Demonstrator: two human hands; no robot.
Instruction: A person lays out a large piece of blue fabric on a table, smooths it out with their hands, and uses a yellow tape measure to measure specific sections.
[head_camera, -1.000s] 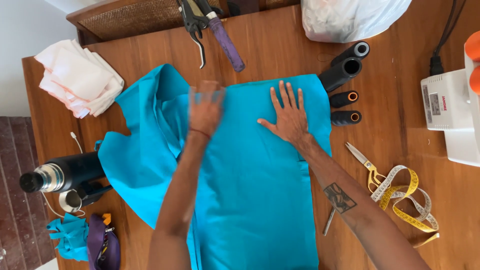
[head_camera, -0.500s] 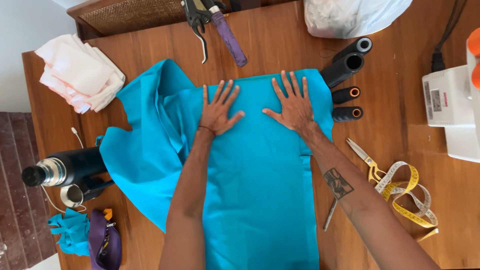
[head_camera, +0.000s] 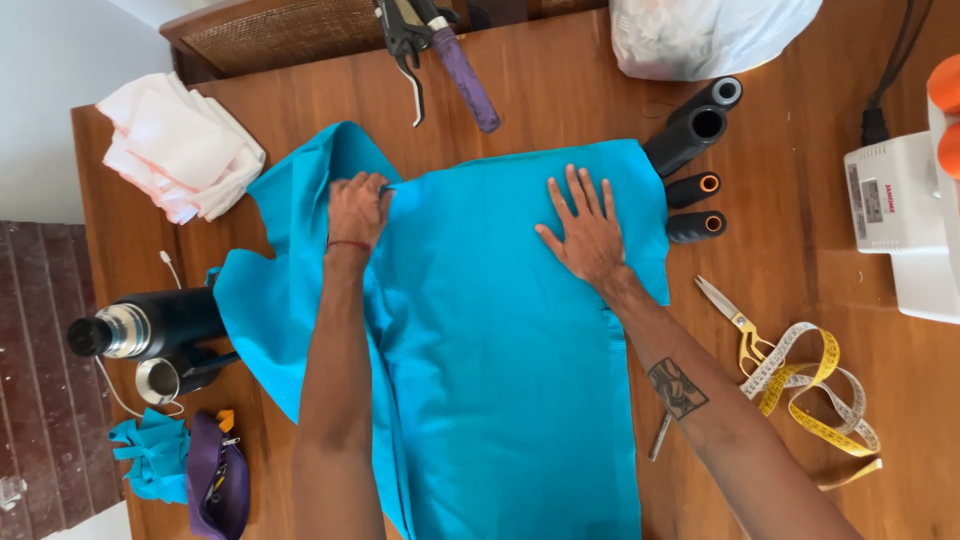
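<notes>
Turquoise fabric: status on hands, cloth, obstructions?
Left hand pinching a fold of the turquoise fabric. Right hand flat, fingers spread, on it. Thread cones touch its far right corner.

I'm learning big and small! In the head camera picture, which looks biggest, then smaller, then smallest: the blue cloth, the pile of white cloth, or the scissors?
1. Blue cloth, by far the largest, under both hands.
2. Pile of white cloth.
3. Scissors, smallest.
All lie on the same table, so nearness hardly skews this.
</notes>
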